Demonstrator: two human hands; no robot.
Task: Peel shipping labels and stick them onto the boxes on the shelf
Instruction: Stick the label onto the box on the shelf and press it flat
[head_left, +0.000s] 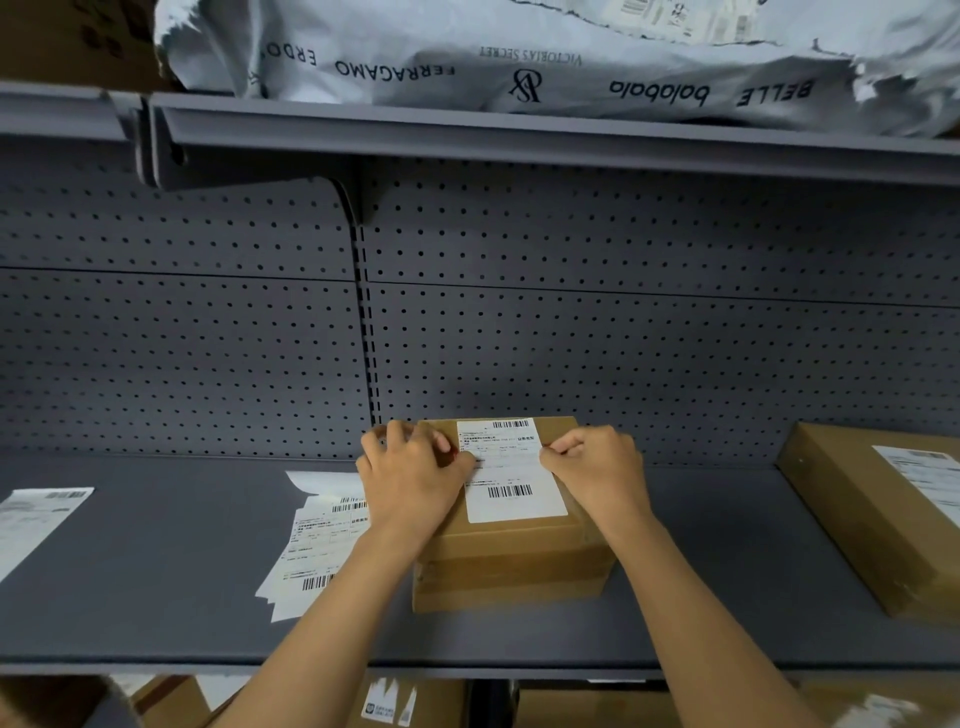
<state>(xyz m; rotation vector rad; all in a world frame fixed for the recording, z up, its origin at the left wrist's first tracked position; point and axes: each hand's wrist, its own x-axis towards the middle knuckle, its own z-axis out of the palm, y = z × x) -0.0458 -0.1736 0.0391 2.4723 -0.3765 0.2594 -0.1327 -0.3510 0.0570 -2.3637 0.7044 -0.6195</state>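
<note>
Bare forearms are stretched over the front edge of the grey steel shelf, where a white shipping label is pinched at its sides by the left hand and right hand, atop the stacked cardboard boxes mid-shelf. Pressing down appears underway; smoothing flat is needed next. Overhead, a mailer bag reads "FERRAGAMO", "balabala", "BELLE".

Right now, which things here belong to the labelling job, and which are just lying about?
In the job: left hand, right hand, shipping label, middle box, loose label stack, labelled box at right.

Lying about: grey mailer bag on upper shelf, boxes below.
</note>
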